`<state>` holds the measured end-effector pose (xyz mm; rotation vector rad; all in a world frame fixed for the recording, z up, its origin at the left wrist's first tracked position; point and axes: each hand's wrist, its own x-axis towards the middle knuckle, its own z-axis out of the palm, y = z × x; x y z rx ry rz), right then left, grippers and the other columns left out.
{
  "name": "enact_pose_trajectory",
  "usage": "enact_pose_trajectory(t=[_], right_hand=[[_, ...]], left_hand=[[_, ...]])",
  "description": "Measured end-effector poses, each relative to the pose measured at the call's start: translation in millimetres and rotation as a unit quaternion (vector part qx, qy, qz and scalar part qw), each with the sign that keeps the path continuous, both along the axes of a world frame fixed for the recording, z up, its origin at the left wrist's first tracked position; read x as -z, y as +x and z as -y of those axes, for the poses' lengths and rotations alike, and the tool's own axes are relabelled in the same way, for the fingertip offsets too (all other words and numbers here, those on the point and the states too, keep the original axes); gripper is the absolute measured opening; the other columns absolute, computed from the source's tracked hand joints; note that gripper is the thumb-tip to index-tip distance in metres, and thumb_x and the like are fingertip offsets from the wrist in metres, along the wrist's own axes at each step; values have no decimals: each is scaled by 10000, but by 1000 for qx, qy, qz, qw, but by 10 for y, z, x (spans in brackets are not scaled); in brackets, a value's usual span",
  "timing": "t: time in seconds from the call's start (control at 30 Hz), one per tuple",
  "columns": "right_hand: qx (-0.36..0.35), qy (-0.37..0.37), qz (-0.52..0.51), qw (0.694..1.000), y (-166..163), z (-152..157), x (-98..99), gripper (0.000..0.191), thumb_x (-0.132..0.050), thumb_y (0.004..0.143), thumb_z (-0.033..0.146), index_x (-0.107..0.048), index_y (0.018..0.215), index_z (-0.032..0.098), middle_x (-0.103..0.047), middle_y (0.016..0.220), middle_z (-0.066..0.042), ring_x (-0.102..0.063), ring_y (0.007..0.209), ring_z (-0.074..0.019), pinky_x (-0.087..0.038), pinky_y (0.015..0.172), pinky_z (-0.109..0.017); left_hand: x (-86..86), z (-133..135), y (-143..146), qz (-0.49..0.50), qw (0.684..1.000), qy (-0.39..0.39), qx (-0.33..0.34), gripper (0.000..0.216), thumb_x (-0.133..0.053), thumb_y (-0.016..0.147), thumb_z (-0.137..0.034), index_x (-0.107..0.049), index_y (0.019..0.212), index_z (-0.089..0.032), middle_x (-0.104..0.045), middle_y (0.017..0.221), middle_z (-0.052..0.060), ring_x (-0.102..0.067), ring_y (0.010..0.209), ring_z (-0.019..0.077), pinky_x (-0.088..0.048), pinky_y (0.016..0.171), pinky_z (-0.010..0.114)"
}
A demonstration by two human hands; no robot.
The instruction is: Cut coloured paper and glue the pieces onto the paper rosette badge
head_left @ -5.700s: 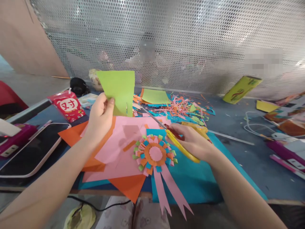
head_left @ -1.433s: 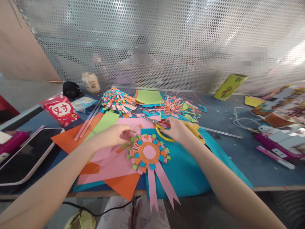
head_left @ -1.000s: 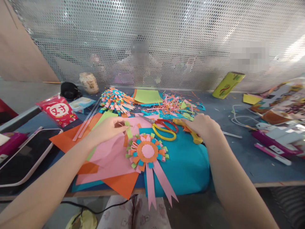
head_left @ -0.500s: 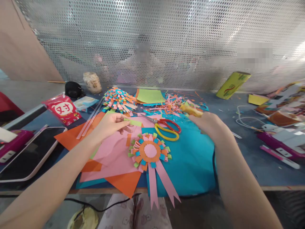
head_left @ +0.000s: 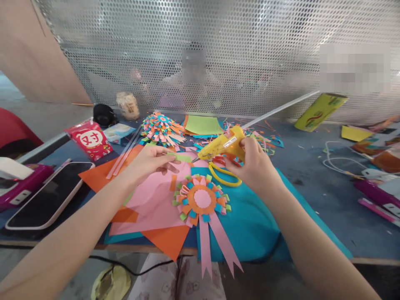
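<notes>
My left hand [head_left: 149, 160] pinches a green strip [head_left: 180, 158] flat, end toward the nozzle, while my right hand [head_left: 254, 164] grips the glue gun [head_left: 222, 146] (stick trailing back) above the rosette [head_left: 202, 199].

My right hand [head_left: 256, 166] covers the grip of the yellow glue gun [head_left: 222, 146], so I can't see the trigger, and its nozzle tip is too small to read against the green paper strip [head_left: 180, 157]. The scissors [head_left: 223, 175] lie half hidden under that hand. The rosette's pink tails [head_left: 215, 246] hang past the near table edge. At far right, the purple tool [head_left: 379, 196] is cut off by the frame. Behind the mesh, a person is only a blur.
</notes>
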<state>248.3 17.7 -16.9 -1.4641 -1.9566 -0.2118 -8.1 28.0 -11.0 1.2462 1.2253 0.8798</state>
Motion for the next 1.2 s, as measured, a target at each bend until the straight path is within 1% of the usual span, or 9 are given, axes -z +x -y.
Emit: enact_pose_trajectory(t=[0.1, 0.4, 0.57, 0.73, 0.93, 1.03, 1.13, 1.2], right_hand=[[8, 4, -3, 1000, 12, -7, -2, 272, -583, 740, 346, -397, 896, 224, -572, 939, -87, -586, 803, -221, -470, 636, -337], [14, -12, 15, 1000, -22, 36, 0, 240, -578, 770, 352, -411, 887, 224, -579, 930, -90, -587, 790, -220, -459, 628, -317], [12, -12, 11, 1000, -16, 24, 0, 234, -564, 767, 336, -399, 887, 220, -576, 943, -98, -588, 798, -227, -457, 619, -319], [7, -4, 0, 1000, -4, 3, -5, 242, -569, 755, 327, -394, 886, 222, -572, 942, -95, -582, 792, -227, -469, 642, -336], [5, -2, 11, 1000, 7, 15, -4, 231, -563, 767, 330, -398, 887, 221, -560, 934, -93, -583, 811, -231, -471, 647, -332], [-9, 13, 14, 1000, 13, 13, 7, 222, -561, 773, 324, -391, 876, 225, -558, 903, -78, -582, 792, -219, -466, 630, -320], [-28, 45, 12, 999, 25, -9, 31, 218, -563, 773, 317, -382, 856, 229, -560, 875, -63, -579, 749, -200, -459, 597, -304], [-28, 61, 10, 998, 35, -28, 46, 230, -574, 763, 317, -379, 848, 228, -562, 863, -61, -573, 727, -196, -453, 576, -301]], left_hand=[[11, 1, 1, -2, 1000, 6, 5, 140, -671, 702, -273, -623, 760, -154, -731, 843, 85, -673, 601, 148, -418, 476, 220], [3, 5, 10, -17, 1000, 10, 6, 127, -655, 703, -265, -624, 749, -151, -732, 865, 95, -667, 587, 139, -423, 460, 208], [17, 2, 7, -3, 1000, 5, 14, 104, -660, 710, -245, -631, 744, -151, -728, 819, 74, -662, 576, 127, -413, 465, 204], [4, 8, 14, -5, 1000, 8, 24, 98, -664, 709, -240, -630, 738, -153, -718, 780, 62, -661, 572, 127, -407, 462, 203], [23, -3, -15, 15, 1000, 7, 15, 107, -672, 711, -241, -624, 759, -159, -719, 781, 49, -659, 566, 124, -399, 457, 201], [37, -12, -27, 22, 1000, 8, 11, 117, -673, 720, -249, -622, 768, -156, -721, 786, 50, -658, 562, 118, -388, 450, 191], [34, -11, -24, 18, 1000, 12, 9, 129, -680, 714, -257, -622, 759, -152, -723, 792, 55, -656, 559, 114, -389, 452, 186], [23, -2, -16, 14, 1000, 12, 14, 127, -682, 706, -253, -626, 755, -150, -720, 780, 53, -653, 554, 112, -391, 451, 183]])
